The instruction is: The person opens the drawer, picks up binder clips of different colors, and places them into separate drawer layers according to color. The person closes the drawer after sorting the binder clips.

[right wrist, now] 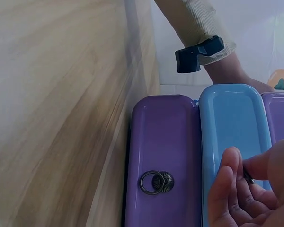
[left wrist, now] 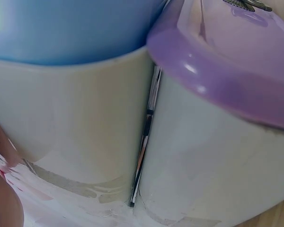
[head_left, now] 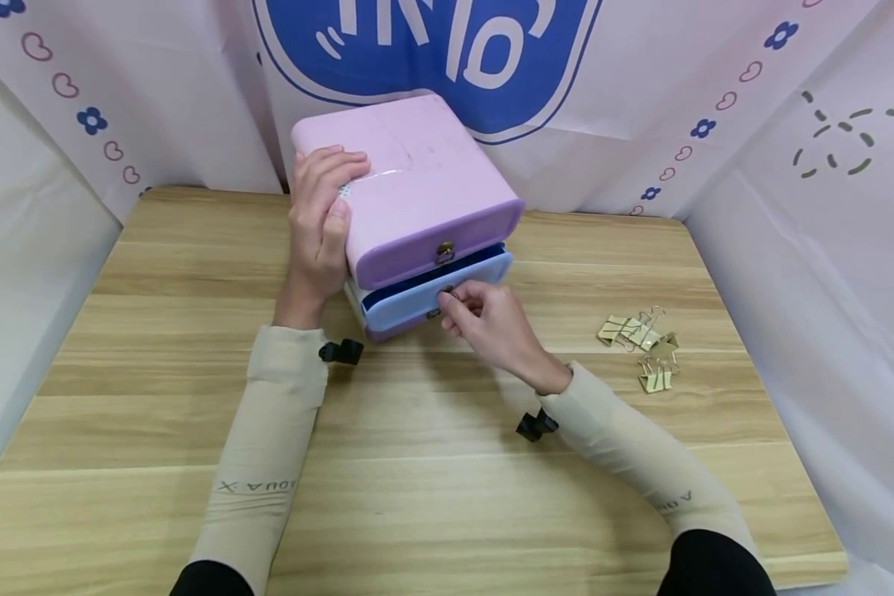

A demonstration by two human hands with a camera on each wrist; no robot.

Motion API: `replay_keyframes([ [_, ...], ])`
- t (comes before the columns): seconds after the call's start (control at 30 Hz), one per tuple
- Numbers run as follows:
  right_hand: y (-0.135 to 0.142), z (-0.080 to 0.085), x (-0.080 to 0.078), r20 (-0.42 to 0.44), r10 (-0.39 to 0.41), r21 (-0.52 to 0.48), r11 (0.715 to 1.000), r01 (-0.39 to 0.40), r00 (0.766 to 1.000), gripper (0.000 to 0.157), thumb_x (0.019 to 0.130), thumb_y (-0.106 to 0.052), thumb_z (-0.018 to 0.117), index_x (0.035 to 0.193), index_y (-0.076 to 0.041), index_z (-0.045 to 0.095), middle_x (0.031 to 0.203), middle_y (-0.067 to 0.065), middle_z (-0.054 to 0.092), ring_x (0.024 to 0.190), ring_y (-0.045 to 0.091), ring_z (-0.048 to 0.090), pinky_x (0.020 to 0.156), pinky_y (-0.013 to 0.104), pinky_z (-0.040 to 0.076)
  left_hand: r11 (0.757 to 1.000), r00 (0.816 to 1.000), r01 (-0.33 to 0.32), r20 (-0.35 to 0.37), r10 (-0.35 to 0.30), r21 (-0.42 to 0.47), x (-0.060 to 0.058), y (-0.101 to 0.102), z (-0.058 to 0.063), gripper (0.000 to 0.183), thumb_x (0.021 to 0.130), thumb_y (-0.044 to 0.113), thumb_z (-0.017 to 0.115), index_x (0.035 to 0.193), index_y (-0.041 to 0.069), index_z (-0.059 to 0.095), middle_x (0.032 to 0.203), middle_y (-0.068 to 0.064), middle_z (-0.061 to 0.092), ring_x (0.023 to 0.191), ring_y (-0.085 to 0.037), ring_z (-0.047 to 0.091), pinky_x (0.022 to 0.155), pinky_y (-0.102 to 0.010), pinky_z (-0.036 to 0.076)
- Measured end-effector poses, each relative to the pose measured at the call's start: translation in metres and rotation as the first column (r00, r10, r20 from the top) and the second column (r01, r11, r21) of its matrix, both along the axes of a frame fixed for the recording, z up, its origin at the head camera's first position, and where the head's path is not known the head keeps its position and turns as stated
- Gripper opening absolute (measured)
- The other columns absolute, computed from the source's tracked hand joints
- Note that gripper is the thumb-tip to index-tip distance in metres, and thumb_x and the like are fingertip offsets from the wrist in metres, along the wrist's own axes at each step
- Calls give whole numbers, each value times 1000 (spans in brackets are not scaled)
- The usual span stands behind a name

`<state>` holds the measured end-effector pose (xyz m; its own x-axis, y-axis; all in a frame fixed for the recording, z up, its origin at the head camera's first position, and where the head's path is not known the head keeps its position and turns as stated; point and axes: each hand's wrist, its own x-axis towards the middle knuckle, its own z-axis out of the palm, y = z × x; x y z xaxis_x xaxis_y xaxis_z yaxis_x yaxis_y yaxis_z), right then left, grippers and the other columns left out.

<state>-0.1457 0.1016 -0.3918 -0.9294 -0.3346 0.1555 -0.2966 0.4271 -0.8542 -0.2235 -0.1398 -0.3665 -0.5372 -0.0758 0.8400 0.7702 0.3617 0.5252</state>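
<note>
Blue drawer ajar, right grip pinching ring

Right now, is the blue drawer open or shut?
Partly open. The blue drawer juts out below the upper purple drawer, its dark inside showing. The right grip pinches its ring. How full, I cannot tell.

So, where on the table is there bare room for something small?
The table is bare left of the left sleeve and, in the middle, between it and the right sleeve. It is crowded at the gold binder clips and before the drawer box, where the right hand pinches a ring.
</note>
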Motion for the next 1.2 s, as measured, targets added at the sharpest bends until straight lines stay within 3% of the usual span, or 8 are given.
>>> replay_keyframes([
  [0.3,-6,1,-9,-17,-6,3,1000,6,1000,28,106,-22,61,84,-8,72,77,6,75,70,36,74,56,26,55,1000,1000,8,-4,-8,6,4,2,5,56,89,25,36,118,-8,72,128,-25,71,133,-43,55,134,-47,12],
  [0.6,-8,1,-14,-2,-6,-14,1000,6,1000,28,106,-19,61,83,-7,72,79,15,76,71,37,73,57,27,57,1000,1000,7,-9,-7,6,5,2,7,56,89,24,36,117,-8,71,128,-26,71,132,-44,55,133,-47,13],
  [0.87,-8,-1,-16,-11,7,-21,1000,-7,1000,28,105,-19,61,82,-8,72,77,6,74,70,36,74,58,28,59,1000,1000,22,-9,-21,9,15,7,15,55,89,22,36,117,-11,70,126,-29,70,131,-47,55,133,-48,13],
  [1.07,-4,-2,-19,-42,31,1,1000,-31,999,26,103,-20,65,88,-1,75,79,14,76,69,37,74,55,24,53,999,999,30,-12,-30,19,23,10,24,54,88,20,36,115,-13,70,124,-32,70,129,-50,55,132,-49,14],
  [1.2,4,-2,-20,-48,28,54,998,-26,998,22,100,-21,71,95,-1,77,85,14,79,73,35,75,59,26,56,1000,1000,26,-6,-26,13,23,8,24,54,88,20,36,115,-13,69,124,-32,69,129,-50,55,133,-48,14],
])
